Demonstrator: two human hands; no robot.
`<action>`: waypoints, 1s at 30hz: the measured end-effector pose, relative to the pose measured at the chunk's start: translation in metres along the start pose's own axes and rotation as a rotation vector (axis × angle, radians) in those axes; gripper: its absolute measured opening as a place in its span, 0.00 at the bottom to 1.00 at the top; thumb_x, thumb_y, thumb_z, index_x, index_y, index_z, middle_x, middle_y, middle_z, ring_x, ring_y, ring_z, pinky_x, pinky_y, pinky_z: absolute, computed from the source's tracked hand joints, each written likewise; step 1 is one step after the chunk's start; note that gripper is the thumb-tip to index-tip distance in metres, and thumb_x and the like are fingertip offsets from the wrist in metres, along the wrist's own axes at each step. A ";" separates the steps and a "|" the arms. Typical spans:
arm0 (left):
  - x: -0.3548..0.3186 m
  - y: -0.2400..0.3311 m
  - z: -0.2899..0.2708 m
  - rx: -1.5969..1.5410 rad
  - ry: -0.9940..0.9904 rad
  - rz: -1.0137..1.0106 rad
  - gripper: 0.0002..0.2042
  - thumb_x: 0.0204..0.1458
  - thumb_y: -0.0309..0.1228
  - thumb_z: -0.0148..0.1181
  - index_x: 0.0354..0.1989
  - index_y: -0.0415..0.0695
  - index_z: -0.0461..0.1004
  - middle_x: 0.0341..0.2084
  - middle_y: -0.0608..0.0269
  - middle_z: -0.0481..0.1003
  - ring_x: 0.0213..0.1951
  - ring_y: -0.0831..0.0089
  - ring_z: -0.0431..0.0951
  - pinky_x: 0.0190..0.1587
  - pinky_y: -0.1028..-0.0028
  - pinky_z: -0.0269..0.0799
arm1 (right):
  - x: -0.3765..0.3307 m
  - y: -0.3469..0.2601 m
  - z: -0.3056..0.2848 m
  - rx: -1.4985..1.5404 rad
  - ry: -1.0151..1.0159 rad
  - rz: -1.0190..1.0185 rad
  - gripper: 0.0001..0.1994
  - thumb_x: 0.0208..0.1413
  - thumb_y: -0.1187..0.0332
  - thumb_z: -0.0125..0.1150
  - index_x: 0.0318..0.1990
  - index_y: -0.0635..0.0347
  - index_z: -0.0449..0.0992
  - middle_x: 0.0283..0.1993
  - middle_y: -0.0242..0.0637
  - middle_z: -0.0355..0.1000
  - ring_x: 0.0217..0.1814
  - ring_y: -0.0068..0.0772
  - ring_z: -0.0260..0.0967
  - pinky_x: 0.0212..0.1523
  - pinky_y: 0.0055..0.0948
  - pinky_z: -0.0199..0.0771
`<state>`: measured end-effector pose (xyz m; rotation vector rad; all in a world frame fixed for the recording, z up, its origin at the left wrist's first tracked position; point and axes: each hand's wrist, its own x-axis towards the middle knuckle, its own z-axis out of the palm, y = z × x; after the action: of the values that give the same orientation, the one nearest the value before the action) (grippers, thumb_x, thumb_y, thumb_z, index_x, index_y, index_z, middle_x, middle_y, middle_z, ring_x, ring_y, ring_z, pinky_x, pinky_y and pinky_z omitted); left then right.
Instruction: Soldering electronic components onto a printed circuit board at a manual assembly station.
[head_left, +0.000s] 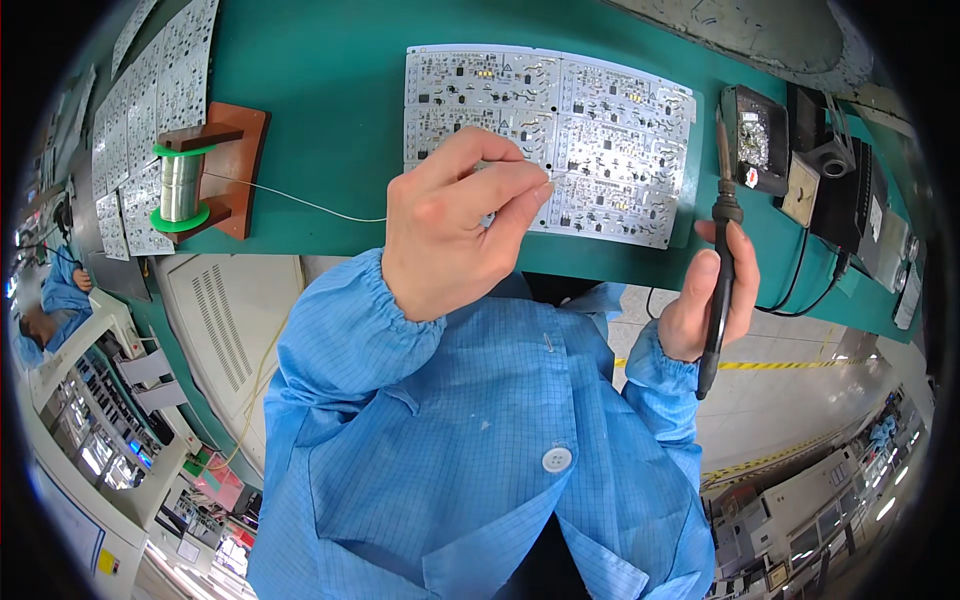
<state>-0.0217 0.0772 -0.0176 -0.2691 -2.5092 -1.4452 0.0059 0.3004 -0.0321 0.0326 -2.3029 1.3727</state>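
My left hand (465, 215) is closed in a pinch on a thin solder wire (300, 200), over the lower middle of a white circuit board panel (625, 150). The wire runs left to a solder spool (181, 188) with green ends on a brown stand (236, 170). A short tip of wire shows past my fingertips. My right hand (715, 290) grips a black soldering iron (719, 280), held upright just right of the panel. Its metal tip points away from me, close beside a dark box (757, 140) of silvery bits. The iron and the board look apart.
More white circuit boards (160, 90) stand at the left of the green table (320, 80). A small yellowish pad (800, 190), a soldering iron holder (832, 155) and dark cables (800, 275) lie at the right. A person in blue (62, 300) is at far left.
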 end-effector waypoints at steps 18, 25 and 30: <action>0.015 -0.005 0.005 0.067 0.030 -0.044 0.05 0.41 0.21 0.62 0.28 0.42 0.78 0.26 0.61 0.74 0.23 0.67 0.76 0.24 0.74 0.72 | 0.004 0.021 0.010 0.020 0.097 -0.037 0.15 0.57 0.68 0.54 0.47 0.70 0.69 0.36 0.43 0.69 0.36 0.29 0.64 0.38 0.26 0.66; 0.014 0.001 0.006 0.057 0.013 -0.026 0.06 0.41 0.20 0.62 0.29 0.42 0.77 0.25 0.60 0.74 0.24 0.67 0.76 0.24 0.73 0.72 | 0.001 0.024 0.008 0.087 0.081 -0.015 0.15 0.57 0.68 0.54 0.48 0.69 0.69 0.36 0.43 0.69 0.36 0.29 0.64 0.39 0.26 0.66; 0.016 0.006 0.008 0.060 -0.015 0.056 0.06 0.40 0.19 0.62 0.27 0.41 0.77 0.24 0.60 0.73 0.24 0.66 0.75 0.24 0.73 0.71 | -0.002 0.023 0.006 0.070 0.094 0.009 0.16 0.57 0.67 0.54 0.49 0.68 0.69 0.37 0.44 0.71 0.38 0.31 0.67 0.40 0.27 0.67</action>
<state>-0.0360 0.0882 -0.0119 -0.3374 -2.5306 -1.3499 -0.0003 0.3061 -0.0543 -0.0193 -2.1801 1.4285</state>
